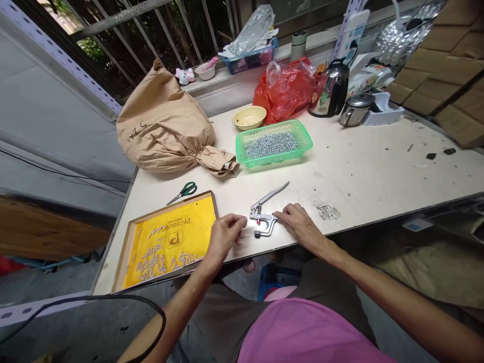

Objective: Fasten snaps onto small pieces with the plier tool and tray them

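Observation:
Snap-fastener pliers (266, 218) lie near the table's front edge, with a spring, a red part in the jaw and one long handle pointing up and away. My right hand (300, 224) is closed on the end of their other handle, which the fingers partly hide. Just left of the jaw is my left hand (229, 233), thumb and fingertips pinched together; whatever is between them is too small to make out. Beside it, a shallow tray (215, 204) with a yellow lining (200, 217) bears several small slender pieces (151, 262).
Green-handled scissors (188, 189) lie behind the tray. A green basket (274, 160) holds many small metal pieces. Farther back are a tied brown paper sack (166, 126), a yellow bowl (249, 117), a red plastic bag (283, 93), a kettle (330, 88) and a metal cup (355, 111).

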`<state>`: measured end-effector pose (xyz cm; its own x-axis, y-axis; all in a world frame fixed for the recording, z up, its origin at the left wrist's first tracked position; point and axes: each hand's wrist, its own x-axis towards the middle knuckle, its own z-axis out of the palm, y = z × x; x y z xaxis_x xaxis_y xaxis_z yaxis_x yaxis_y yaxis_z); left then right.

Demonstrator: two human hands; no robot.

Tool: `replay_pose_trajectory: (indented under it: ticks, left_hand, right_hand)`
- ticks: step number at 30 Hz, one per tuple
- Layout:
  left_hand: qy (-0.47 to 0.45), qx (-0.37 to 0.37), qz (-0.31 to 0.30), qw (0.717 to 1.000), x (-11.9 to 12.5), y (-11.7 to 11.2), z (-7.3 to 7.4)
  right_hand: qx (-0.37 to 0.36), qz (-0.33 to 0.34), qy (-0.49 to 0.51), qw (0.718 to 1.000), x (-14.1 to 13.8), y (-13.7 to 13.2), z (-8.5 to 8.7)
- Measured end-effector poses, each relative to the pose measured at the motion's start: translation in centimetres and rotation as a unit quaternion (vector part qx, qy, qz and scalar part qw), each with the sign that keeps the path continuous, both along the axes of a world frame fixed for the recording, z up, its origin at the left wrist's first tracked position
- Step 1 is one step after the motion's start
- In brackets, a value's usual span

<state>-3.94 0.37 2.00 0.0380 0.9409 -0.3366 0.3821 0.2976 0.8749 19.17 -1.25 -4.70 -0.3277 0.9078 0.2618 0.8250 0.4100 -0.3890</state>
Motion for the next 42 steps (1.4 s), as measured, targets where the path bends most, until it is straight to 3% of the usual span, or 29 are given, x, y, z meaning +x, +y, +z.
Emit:
replay_pose_trajectory:
  ticks: [3,8,13,20,24,35,42]
  left_hand:
    - [-0.002,-0.009,0.009,1.0,2.6,-0.8,-1.9]
    - [0.043,-0.022,0.024,0.999,3.5,-0.8,-3.3]
    - [0.054,-0.049,0.017,0.997,3.5,-0.6,-3.3]
    - [0.066,-0.147,-0.035,0.986,2.9,-0.1,-2.5]
    - [0.018,-0.203,-0.03,0.979,2.9,-0.3,-2.1]
    - [-0.07,-0.269,0.0,0.961,2.5,-0.7,-1.9]
    - [-0.061,-0.257,0.028,0.964,3.1,-1.5,-1.9]
  right_hand:
    - [0.001,-0.001,0.0,1.0,0.0,0.0,-0.1]
    - [0.006,-0.006,0.002,1.0,0.0,0.0,-0.3]
    - [0.01,-0.01,-0.01,1.0,0.0,0.0,-0.3]
    - [0.012,-0.002,-0.006,1.0,0.0,-0.1,0.0]
    - [0.01,0.001,0.005,1.0,-0.1,-0.1,0.1]
    - [0.022,0.027,0.028,0.999,0.0,0.3,-0.3]
    - [0.025,0.019,0.009,0.999,0.0,0.2,-0.3]
